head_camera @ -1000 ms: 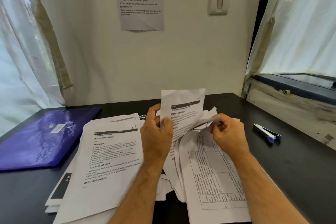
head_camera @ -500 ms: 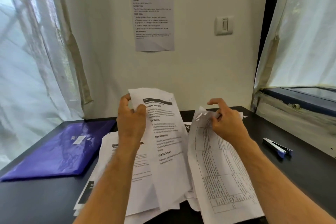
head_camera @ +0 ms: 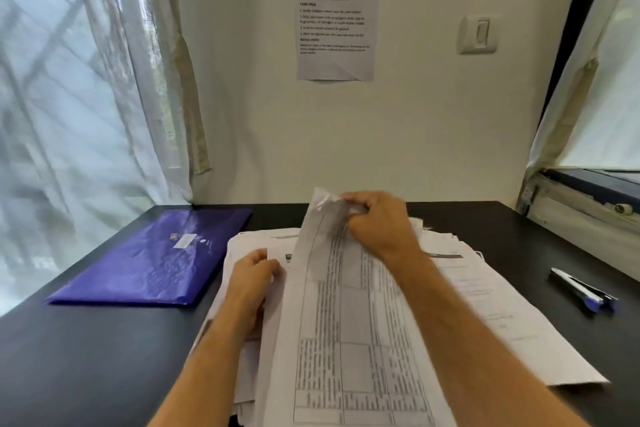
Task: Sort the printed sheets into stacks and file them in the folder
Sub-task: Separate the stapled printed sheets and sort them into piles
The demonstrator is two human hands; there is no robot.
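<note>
A loose pile of printed sheets (head_camera: 491, 305) lies on the black desk in front of me. My right hand (head_camera: 377, 222) grips the crumpled top edge of a sheet printed with a table (head_camera: 349, 329), lifting that end above the pile. My left hand (head_camera: 254, 276) rests on the left part of the pile, fingers loosely curled on the paper. A purple folder (head_camera: 156, 260) lies shut on the desk to the left of the pile, apart from both hands.
A white and blue stapler (head_camera: 581, 289) lies on the desk (head_camera: 86, 357) at the right. A printed notice (head_camera: 336, 14) is taped to the wall ahead. Curtained windows stand at left and right, with a sill (head_camera: 588, 204) at the right.
My left hand has put down the text sheet it held up and now rests on the pile. My right hand has lifted the table sheet's top edge toward the middle.
</note>
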